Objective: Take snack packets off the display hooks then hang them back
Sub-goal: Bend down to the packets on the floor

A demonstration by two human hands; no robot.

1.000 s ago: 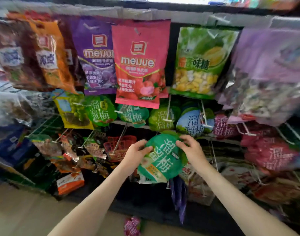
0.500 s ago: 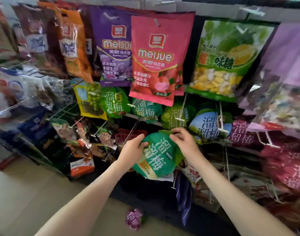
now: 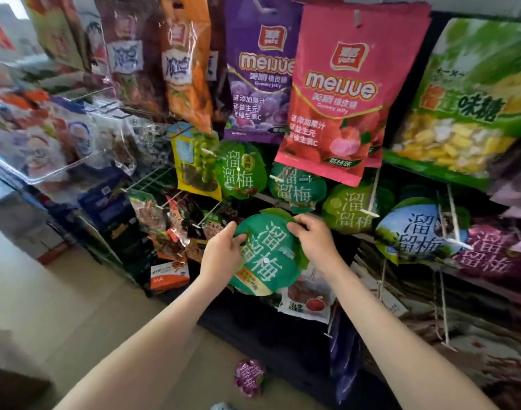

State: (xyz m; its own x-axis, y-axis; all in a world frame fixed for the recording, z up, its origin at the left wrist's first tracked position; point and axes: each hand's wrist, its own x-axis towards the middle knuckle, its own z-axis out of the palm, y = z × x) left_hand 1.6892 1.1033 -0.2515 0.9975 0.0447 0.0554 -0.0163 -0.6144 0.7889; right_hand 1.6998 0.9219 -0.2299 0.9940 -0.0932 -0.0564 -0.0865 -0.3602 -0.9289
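I hold a round green snack packet (image 3: pixel 265 255) with white characters in front of the middle of the display rack. My left hand (image 3: pixel 220 255) grips its left edge, thumb over the front. My right hand (image 3: pixel 315 241) pinches its top right rim. Right behind it hang similar green packets on white hooks: one (image 3: pixel 241 170) up left, one (image 3: pixel 297 187) straight above, one (image 3: pixel 351 208) up right. The packet's hang hole is hidden by my fingers.
Large pink (image 3: pixel 342 99), purple (image 3: pixel 259 75) and green-yellow (image 3: pixel 466 105) bags hang in the top row. A blue-green packet (image 3: pixel 416 232) and a purple one (image 3: pixel 493 255) hang at right. A small purple packet (image 3: pixel 248 377) lies on the floor below. Bare white hooks (image 3: pixel 209 216) stick out left of my hands.
The view has swung left and closer to the rack. Both hands keep hold of the green packet and have carried it slightly up toward the row of green packets.
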